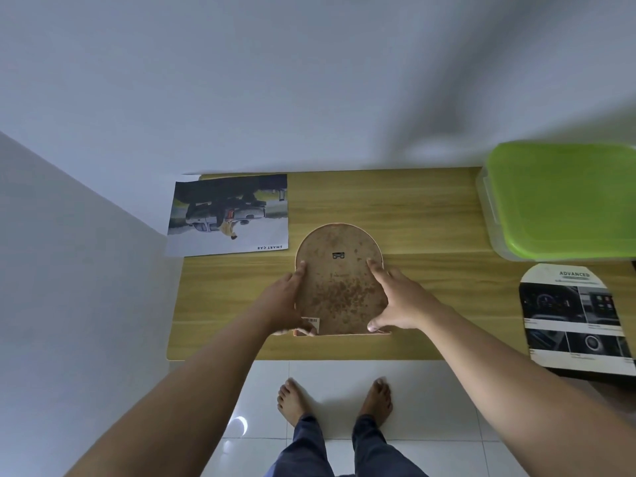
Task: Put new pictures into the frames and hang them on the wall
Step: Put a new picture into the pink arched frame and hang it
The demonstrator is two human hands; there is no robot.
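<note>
Frame (339, 287), arch-topped and lying back-up, rests on the table (413, 215) midway along, close to its front edge. At the far-left corner a car print (229, 215) overhangs the table's left edge. Next, the left grip (285, 301) clasps the frame's left side, with the fingers laid up the edge and the thumb hooked at the bottom corner beside a barcode sticker (309, 320). On the mottled brown back a small metal hanger (338, 255) sits near the arch. The right grip (399, 301) mirrors this on the right side, thumb at the bottom corner. Toward the far-right corner stands a green-lidded box (561, 201). In front of it, at the right edge, lies an arch-cut picture (574, 315), probably the insert. The frame seems steadied either for opening its back or for lifting; I cannot tell which. Either way, keep both sides level and the pressure even, so the backing and contents do not slide apart.
</note>
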